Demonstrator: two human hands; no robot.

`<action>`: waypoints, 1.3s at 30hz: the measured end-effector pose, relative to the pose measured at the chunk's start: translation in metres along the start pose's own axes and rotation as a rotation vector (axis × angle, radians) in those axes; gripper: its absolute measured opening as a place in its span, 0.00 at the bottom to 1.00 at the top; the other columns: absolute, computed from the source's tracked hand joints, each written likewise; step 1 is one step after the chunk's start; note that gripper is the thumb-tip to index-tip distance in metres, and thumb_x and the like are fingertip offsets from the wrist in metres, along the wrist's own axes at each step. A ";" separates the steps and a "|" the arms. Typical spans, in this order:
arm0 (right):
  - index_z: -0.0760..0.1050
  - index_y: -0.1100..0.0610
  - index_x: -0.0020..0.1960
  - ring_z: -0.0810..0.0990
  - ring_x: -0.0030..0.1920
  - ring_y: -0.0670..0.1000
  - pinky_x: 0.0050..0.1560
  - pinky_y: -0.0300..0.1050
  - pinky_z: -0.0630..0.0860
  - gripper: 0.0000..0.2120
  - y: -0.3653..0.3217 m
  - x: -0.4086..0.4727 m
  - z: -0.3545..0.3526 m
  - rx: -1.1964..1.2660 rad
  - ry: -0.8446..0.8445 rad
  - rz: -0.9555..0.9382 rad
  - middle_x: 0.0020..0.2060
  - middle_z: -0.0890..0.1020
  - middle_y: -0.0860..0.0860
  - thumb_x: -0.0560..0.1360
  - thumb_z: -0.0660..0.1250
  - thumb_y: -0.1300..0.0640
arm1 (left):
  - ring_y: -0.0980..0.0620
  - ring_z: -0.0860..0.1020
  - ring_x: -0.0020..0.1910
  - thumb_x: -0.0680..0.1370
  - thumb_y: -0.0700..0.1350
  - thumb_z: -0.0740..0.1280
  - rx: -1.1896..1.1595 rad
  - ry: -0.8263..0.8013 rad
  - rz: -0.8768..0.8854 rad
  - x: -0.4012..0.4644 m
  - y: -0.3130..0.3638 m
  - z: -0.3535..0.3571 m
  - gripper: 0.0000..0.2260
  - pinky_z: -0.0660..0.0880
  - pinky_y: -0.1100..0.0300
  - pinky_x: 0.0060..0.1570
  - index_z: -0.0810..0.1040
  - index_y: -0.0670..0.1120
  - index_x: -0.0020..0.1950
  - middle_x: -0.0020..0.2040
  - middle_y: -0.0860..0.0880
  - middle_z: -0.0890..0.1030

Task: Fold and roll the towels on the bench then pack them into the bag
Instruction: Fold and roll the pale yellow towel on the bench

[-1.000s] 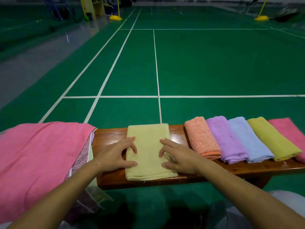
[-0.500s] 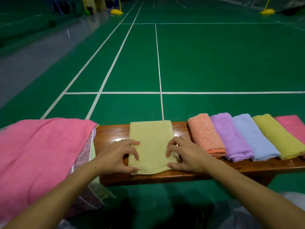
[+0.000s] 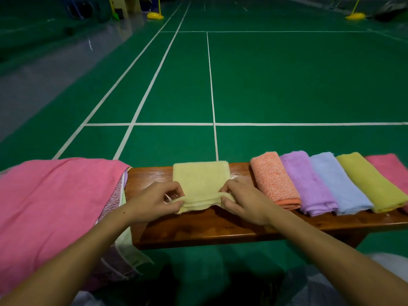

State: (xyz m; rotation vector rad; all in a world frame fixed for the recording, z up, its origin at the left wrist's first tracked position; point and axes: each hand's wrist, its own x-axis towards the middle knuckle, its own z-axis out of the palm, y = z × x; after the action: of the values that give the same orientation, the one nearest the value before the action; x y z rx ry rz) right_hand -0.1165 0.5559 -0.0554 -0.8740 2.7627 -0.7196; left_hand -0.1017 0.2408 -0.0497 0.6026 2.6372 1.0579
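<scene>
A folded pale yellow towel (image 3: 199, 178) lies in the middle of the wooden bench (image 3: 220, 226). Its near end is turned up into a small roll. My left hand (image 3: 154, 200) pinches the roll's left end and my right hand (image 3: 242, 200) pinches its right end. Rolled towels lie side by side to the right: orange (image 3: 273, 177), purple (image 3: 306, 182), light blue (image 3: 337, 182), olive yellow (image 3: 371, 182) and pink (image 3: 390, 166). A stack of unfolded towels with a large pink one (image 3: 55, 208) on top covers the bench's left end. No bag shows clearly.
The green court floor (image 3: 287, 85) with white lines stretches beyond the bench. Yellow post bases (image 3: 155, 16) stand far back. Something pale grey (image 3: 320, 290) lies on the floor at the lower right, blurred.
The yellow towel's near end has been lifted and turned over into the start of a roll. Both hands moved from pressing flat on its sides to pinching the rolled edge.
</scene>
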 end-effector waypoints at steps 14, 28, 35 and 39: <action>0.80 0.54 0.48 0.75 0.40 0.50 0.42 0.48 0.70 0.13 -0.005 -0.001 -0.012 0.603 -0.070 0.247 0.39 0.78 0.53 0.79 0.67 0.45 | 0.55 0.71 0.35 0.78 0.39 0.69 -0.681 -0.189 -0.211 -0.003 0.014 -0.005 0.13 0.71 0.67 0.35 0.79 0.42 0.62 0.39 0.46 0.72; 0.84 0.58 0.58 0.87 0.54 0.51 0.54 0.52 0.83 0.13 0.001 0.007 -0.018 0.932 0.010 0.468 0.52 0.89 0.52 0.75 0.79 0.56 | 0.51 0.87 0.51 0.82 0.42 0.72 -0.703 0.221 -0.346 0.017 0.019 -0.001 0.09 0.82 0.60 0.40 0.84 0.44 0.61 0.54 0.47 0.89; 0.84 0.61 0.47 0.86 0.46 0.58 0.47 0.60 0.83 0.23 0.008 0.025 -0.005 0.688 0.270 0.504 0.44 0.87 0.55 0.81 0.67 0.41 | 0.41 0.87 0.53 0.83 0.45 0.70 -0.616 0.331 -0.319 0.038 0.011 0.001 0.09 0.83 0.40 0.53 0.82 0.40 0.58 0.52 0.43 0.88; 0.80 0.62 0.39 0.80 0.36 0.59 0.37 0.53 0.74 0.25 0.019 0.040 0.005 0.478 0.385 0.451 0.35 0.82 0.59 0.82 0.64 0.42 | 0.40 0.86 0.49 0.84 0.48 0.70 -0.480 0.371 -0.309 0.056 -0.001 0.004 0.09 0.83 0.42 0.45 0.81 0.43 0.54 0.48 0.45 0.88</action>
State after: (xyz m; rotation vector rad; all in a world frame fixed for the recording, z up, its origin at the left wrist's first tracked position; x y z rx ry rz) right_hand -0.1574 0.5442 -0.0696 -0.0142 2.7278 -1.4756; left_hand -0.1504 0.2686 -0.0568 -0.1092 2.4879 1.7432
